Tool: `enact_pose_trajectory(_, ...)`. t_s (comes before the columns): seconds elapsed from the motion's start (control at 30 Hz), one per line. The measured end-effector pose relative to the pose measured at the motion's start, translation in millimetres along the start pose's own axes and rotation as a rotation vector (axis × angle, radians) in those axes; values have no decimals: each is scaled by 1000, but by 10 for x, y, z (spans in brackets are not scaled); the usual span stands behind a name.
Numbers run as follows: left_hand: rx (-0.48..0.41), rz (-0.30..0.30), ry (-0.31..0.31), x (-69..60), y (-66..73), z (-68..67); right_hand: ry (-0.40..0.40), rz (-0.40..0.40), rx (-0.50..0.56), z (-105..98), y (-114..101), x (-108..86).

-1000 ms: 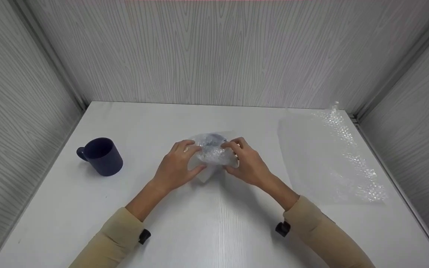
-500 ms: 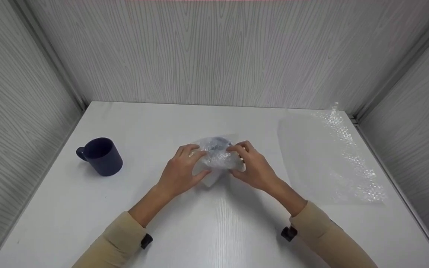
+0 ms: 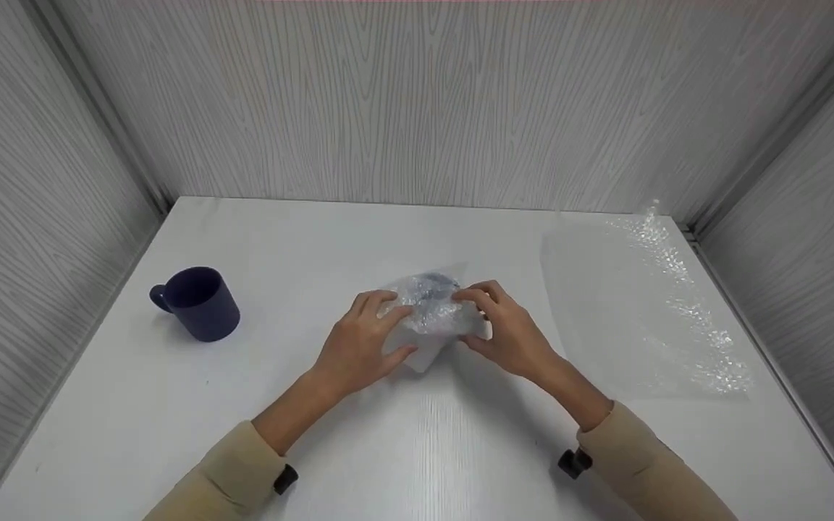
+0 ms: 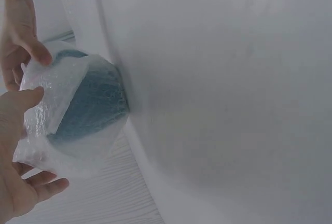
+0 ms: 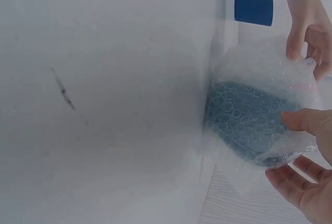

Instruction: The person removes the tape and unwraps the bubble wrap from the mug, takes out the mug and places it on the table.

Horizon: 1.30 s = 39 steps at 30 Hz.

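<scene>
In the middle of the table, a blue cup-shaped thing (image 5: 244,112) stands wrapped in bubble wrap (image 3: 435,318). The wrap is gathered over its top, and the blue shows through in both wrist views. My left hand (image 3: 359,344) holds the bundle from the left, thumb low and fingers over the upper part. From the right, my right hand (image 3: 507,333) grips it, its forefinger on the top and its thumb at the near side. A loose corner of wrap sticks out toward me. The fingertips on the far side are partly hidden.
A dark blue mug (image 3: 203,307) stands at the left, its handle pointing left. A flat clear sheet of bubble wrap (image 3: 627,311) lies along the right side of the white table (image 3: 359,463). Grey wood-grain walls (image 3: 417,101) enclose the back and sides.
Both hands and the wrapped bundle have shifted a little to the right and nearer to me. The hold looks much the same. The mug and the flat sheet have stayed in place.
</scene>
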<state>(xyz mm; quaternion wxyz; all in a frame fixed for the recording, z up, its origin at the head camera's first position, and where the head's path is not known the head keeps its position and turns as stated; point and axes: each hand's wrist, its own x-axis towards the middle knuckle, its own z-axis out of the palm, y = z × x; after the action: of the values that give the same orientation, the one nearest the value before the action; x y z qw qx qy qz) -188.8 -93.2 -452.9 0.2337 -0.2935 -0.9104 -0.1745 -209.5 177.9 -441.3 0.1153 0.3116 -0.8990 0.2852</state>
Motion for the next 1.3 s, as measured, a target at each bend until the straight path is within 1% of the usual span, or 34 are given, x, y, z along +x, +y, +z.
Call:
enact_pose_trajectory(0.1,15,20,8,-9,25,7,-7,10,10,-29,9,-28)
enact_pose_trajectory(0.33,1,40,31,9,50,6,-7,15,7,-64,13,-54)
enact_pose_trajectory(0.5,-9,39,15,51,45,-11,-10,14,-38,-109,-9,-77)
enact_pose_trajectory(0.6,-8,51,3,74,45,-20,-2,20,-70,-147,-32,-109)
enact_pose_trajectory(0.7,-4,71,4,99,44,-23,36,25,-95,-186,-52,-133)
enact_pose_trajectory(0.9,29,94,21,130,24,-5,163,45,-128,-247,-97,-166)
enact_pose_trajectory(1.07,11,98,17,131,6,27,207,97,-82,-277,-170,-199)
enact_pose_trajectory(1.3,7,102,14,119,20,34,202,166,47,-273,-277,-220)
